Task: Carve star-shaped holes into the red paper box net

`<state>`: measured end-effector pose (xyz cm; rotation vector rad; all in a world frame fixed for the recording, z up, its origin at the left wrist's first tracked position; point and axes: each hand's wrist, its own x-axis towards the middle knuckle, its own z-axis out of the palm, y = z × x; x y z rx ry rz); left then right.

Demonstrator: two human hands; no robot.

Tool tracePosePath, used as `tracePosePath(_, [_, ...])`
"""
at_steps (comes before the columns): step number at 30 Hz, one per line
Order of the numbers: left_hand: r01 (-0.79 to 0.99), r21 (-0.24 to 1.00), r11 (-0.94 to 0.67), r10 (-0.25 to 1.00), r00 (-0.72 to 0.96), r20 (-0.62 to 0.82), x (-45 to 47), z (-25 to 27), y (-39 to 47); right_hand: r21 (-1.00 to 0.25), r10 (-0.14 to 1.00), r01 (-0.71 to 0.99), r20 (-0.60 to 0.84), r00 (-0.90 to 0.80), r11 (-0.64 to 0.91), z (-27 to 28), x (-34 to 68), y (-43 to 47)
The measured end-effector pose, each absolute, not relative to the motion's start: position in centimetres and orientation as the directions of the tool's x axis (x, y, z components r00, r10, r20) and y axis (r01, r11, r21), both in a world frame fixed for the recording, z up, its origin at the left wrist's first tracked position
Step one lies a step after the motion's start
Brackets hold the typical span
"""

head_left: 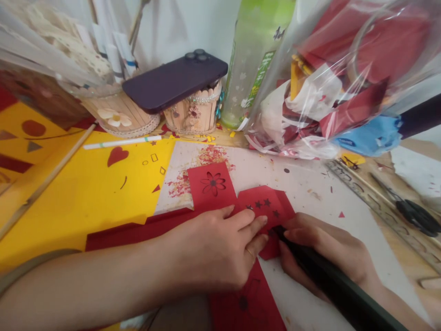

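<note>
My left hand [227, 243] lies flat on a red card cutout [248, 294], its fingers stretched across the card's middle. One panel of the card carries a cut flower, and the right-hand panel shows several small star shapes. In my right hand [327, 248] is a thick, black, pen-like craft knife [320, 271], gripped near its front. Its tip meets the star panel close to my left fingertips, and the blade itself is too small to make out. Beneath the card lies a whitish board [310, 184] marked with red and gold specks.
Yellow paper [138, 179] with a red heart [117, 156] and a wooden stick [48, 184] lies left. Behind stand decorated cups, a dark phone [175, 82] atop them, a green bottle [255, 64] and a plastic bag of scraps [330, 92]. Scissors [416, 216] and a stencil ruler [379, 207] lie right.
</note>
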<state>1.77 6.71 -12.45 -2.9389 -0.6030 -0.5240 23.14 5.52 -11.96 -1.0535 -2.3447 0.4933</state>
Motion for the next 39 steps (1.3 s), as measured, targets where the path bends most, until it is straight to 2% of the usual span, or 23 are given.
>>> tracePosePath(4, [0.407, -0.03, -0.913, 0.374, 0.864, 0.339, 1.75, -12.32, 6.77, -0.524, 0.762, 0.571, 0.286, -0.581, 0.632, -12.08, 23.31, 5.44])
tracePosePath(10, [0.372, -0.036, -0.927, 0.341, 0.881, 0.328, 1.6, -11.93, 7.0, -0.498, 0.765, 0.584, 0.344, -0.545, 0.641, -12.31, 23.14, 5.5])
tracePosePath(18, [0.402, -0.05, -0.914, 0.365, 0.871, 0.328, 1.7, -12.31, 6.61, -0.487, 0.778, 0.607, 0.382, -0.498, 0.628, -12.2, 23.06, 5.43])
tracePosePath(25, [0.396, -0.048, -0.917, 0.362, 0.877, 0.317, 1.68, -12.21, 6.59, -0.468, 0.776, 0.619, 0.359, -0.519, 0.631, -12.19, 23.14, 5.43])
tracePosePath(39, [0.397, -0.058, -0.916, 0.363, 0.882, 0.301, 1.66, -12.42, 6.49, -0.523, 0.803, 0.61, 0.359, -0.476, 0.595, -12.05, 23.07, 5.52])
